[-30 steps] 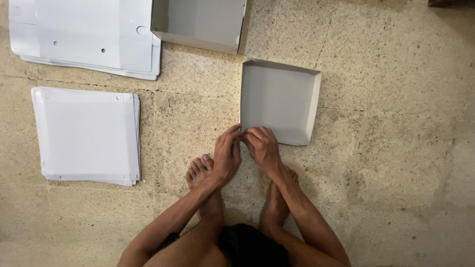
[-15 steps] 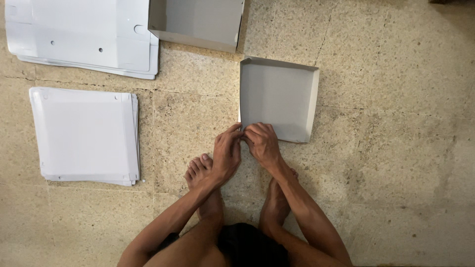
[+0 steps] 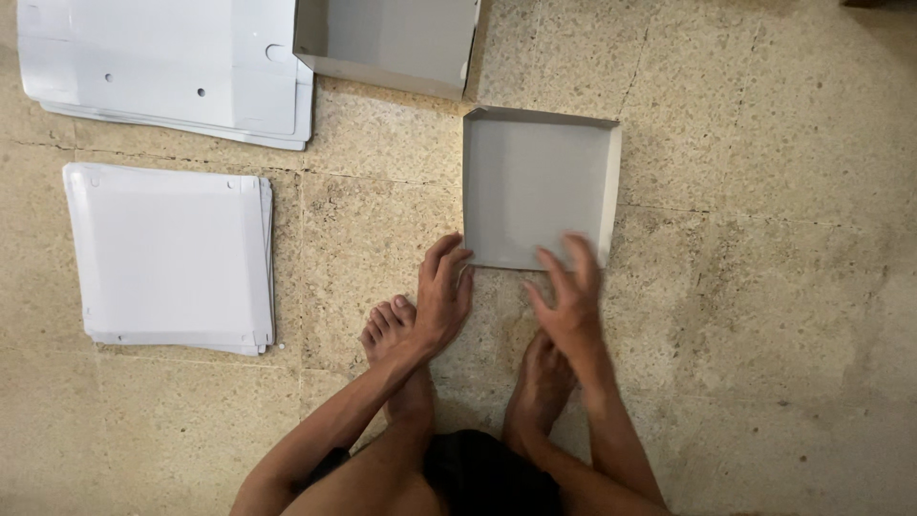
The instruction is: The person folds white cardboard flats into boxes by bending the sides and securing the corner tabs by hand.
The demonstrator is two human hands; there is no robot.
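cardboard tray [image 3: 535, 186], grey and shallow with low folded-up walls, lies flat on the stone floor [image 3: 764, 287] just ahead of the person's bare feet; its near edge is where both hands meet it. left hand [image 3: 441, 298] rests with its fingers together and nearly straight, tips touching or almost touching the tray's near left corner, gripping nothing. right hand [image 3: 568, 301] has its fingers spread wide and slightly blurred, tips lying over the near edge toward the right corner; whether they press the wall or only hover cannot be told. the right foot [image 3: 540, 382] is largely hidden under the right wrist, and the left foot [image 3: 392, 334] shows only its toes beside the left hand. well to the left lies a stack of flat white sheets [image 3: 167, 253]. a second stack of punched white sheets [image 3: 162, 67] and a deeper grey box [image 3: 382, 38] are both cut off by the top of the view
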